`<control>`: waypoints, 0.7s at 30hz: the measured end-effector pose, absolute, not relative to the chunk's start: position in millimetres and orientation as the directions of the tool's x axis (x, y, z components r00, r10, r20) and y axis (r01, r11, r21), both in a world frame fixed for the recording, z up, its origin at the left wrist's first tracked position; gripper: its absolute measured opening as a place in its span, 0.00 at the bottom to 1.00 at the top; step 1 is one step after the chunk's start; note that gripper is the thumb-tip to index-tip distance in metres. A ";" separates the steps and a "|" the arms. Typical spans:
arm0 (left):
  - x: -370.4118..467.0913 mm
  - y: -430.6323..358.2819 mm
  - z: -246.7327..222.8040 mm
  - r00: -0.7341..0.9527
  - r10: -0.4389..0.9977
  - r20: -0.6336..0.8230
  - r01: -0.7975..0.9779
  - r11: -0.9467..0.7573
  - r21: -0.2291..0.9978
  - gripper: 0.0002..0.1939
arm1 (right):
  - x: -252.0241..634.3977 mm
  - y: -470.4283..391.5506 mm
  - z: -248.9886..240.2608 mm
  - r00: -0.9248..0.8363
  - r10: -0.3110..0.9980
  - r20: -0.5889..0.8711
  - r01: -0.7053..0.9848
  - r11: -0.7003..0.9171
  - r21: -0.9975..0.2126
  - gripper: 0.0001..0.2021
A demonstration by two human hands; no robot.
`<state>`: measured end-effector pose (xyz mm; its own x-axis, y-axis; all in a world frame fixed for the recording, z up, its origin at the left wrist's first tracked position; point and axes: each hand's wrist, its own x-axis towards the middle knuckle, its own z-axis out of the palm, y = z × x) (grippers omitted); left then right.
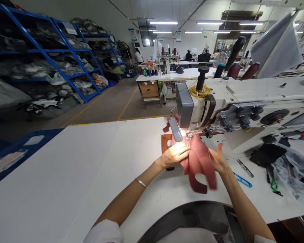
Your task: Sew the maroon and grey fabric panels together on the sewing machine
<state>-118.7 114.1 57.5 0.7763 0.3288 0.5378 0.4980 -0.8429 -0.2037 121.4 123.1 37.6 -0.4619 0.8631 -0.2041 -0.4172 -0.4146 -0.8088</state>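
A dusty-red fabric piece with a seam and a curved cut-out at its lower edge lies beneath the head of a white sewing machine. Close to the lit presser foot, my left hand has its fingers together, gripping the fabric at its left side. My right hand is at the fabric's right edge, thumb stretched up and away; its other fingers are partly hidden by the fabric. A grey lamp hangs just above my left hand. The fabric's lower right end is blurred.
Right of my right hand lie thread snips and a blue-handled cutter. A black pouch and clear plastic bags sit farther right. Blue shelves stand at the left; people work at the back.
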 end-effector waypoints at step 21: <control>-124.6 113.7 70.9 0.861 0.273 0.429 0.429 -0.844 -0.323 0.11 | 104.0 122.4 41.1 -0.213 0.973 -0.093 -0.260 -0.148 -0.954 0.15</control>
<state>-124.6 113.7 70.9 0.8608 0.2732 0.4293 0.4288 -0.8437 -0.3229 104.0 122.4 41.1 -0.2126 0.9727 -0.0927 -0.2601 -0.1478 -0.9542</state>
